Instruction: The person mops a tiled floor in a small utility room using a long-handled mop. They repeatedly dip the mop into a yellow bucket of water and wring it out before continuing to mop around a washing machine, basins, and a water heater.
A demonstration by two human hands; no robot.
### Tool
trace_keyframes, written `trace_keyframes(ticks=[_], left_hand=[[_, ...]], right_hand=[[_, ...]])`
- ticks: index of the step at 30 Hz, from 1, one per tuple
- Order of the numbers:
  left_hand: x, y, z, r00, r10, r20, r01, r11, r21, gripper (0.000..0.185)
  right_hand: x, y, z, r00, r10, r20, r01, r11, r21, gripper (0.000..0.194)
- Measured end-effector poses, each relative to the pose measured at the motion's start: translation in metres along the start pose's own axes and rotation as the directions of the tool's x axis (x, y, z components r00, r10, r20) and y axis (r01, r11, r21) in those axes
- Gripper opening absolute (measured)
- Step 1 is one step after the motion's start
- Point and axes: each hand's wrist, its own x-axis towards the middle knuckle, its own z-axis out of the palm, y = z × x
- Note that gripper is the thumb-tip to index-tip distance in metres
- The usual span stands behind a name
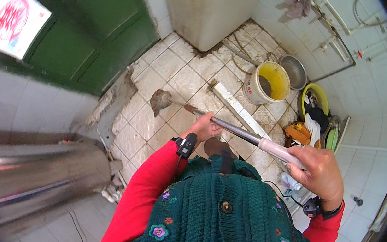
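Note:
A mop [236,128] with a metal pole and a pale pink grip slants across the view in front of my body. My right hand [320,169] is wrapped around the pink grip at its upper end. Lower down, my left hand [205,127] grips the metal pole, its fingers partly hidden by the pole. The brownish mop head [160,101] rests on the tiled floor [150,119], left of a brown pole joint. Wet-looking streaks show on the tiles around it.
A low white curb [240,108] crosses the floor. Beyond it stand a white bucket [253,88] with a yellow inside, a metal basin [293,71] and a yellow-green tub [313,88] of cloths. A green door [99,29] and a metal cylinder [46,171] are at left; plastic bottles [291,182] stand at right.

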Motion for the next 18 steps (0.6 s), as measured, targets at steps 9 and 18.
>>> trace_keyframes(ticks=[9,18], left_hand=[[0.107,0.026,0.102,0.997,-0.010,-0.080,0.018,0.994,0.103,0.024],[0.172,0.043,0.095,0.972,-0.129,-0.197,0.160,0.976,0.148,0.021]], right_hand=[[0.041,0.127,0.058,0.932,0.357,-0.065,-0.322,0.896,0.306,0.022],[0.054,0.177,0.051,0.900,0.424,0.096,-0.434,0.859,0.273,0.027]])
